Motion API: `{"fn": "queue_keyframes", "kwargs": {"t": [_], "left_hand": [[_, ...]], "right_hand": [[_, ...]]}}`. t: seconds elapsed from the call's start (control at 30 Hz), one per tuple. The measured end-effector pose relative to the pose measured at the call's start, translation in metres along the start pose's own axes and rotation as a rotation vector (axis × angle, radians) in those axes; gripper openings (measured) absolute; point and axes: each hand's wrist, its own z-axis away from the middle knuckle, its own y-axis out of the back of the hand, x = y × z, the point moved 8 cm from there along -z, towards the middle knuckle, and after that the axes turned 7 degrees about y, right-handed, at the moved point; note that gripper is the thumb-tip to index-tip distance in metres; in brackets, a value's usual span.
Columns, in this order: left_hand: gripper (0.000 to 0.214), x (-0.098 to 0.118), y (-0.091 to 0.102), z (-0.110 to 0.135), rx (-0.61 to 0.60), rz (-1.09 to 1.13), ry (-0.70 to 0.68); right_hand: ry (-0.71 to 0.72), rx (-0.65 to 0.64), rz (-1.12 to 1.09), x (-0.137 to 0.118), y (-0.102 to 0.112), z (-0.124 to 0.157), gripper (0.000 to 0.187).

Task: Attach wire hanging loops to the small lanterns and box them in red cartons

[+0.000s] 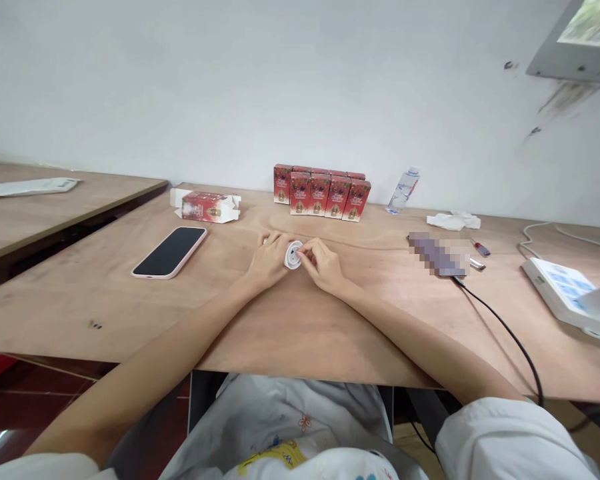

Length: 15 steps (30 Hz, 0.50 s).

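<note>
Both my hands meet at the middle of the wooden table (300, 320) round a small white round jar (293, 255) that lies on its side. My left hand (269, 259) curls against its left side and holds it. My right hand (322, 262) pinches its right edge with the fingertips. Behind the hands stands a row of several small red boxes (322, 191). One more red box (205, 205) lies on its side at the back left with its white flaps open.
A black phone in a pink case (171, 251) lies to the left. A plastic bottle (403, 191), crumpled tissue (453, 220), a blurred dark object with a black cable (500, 323), two small pens (481, 249) and a white device (565, 293) lie to the right. A second table (55, 207) adjoins on the left.
</note>
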Motion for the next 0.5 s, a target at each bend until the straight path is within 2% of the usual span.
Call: {"fn": "queue_keyframes", "kwargs": {"t": [0.1, 0.2, 0.3, 0.5], "left_hand": [[0.022, -0.002, 0.003, -0.003, 0.004, -0.003, 0.047], [0.028, -0.016, 0.008, -0.006, 0.039, 0.025, 0.164], [0.034, -0.027, 0.012, -0.008, 0.063, 0.030, 0.222], [0.035, -0.028, 0.010, -0.008, 0.042, -0.008, 0.229]], "right_hand": [[-0.054, -0.013, 0.047, 0.007, -0.002, 0.001, 0.018], [-0.134, -0.002, 0.096, 0.019, -0.001, 0.000, 0.016], [-0.197, -0.058, 0.214, 0.033, -0.004, -0.005, 0.014], [-0.142, -0.228, 0.408, 0.047, -0.023, -0.020, 0.012]]}}
